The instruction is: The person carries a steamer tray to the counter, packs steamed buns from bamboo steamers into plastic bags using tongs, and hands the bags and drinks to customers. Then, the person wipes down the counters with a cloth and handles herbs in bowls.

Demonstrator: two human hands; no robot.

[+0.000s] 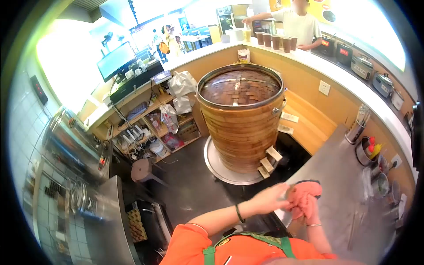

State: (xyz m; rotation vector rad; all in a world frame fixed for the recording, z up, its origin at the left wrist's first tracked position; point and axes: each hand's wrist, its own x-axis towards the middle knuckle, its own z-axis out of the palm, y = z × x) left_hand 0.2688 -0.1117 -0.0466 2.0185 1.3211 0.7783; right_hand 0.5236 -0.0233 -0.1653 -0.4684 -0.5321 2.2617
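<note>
In the head view my left hand (271,198), with a dark band on its wrist, reaches in from the left with curled, slightly blurred fingers. They close on something small and dark against the cloth that I cannot make out. A pinkish-red cloth (305,194) is bunched in my right hand (310,215), which is closed around it and wears a thin bracelet. Along the cloth's top edge shows a dark edge of some object, mostly hidden. Both hands meet above the edge of the steel counter (329,176). Beyond them stands a tall bamboo steamer (240,128) with a woven lid (240,87).
Wooden blocks (270,160) stick out near the steamer's metal base (214,161). A stool (142,170) stands at left. Sauce bottles (374,148) and a utensil holder (355,131) are at right. Behind the counter a person (300,24) stands near several filled cups (276,42).
</note>
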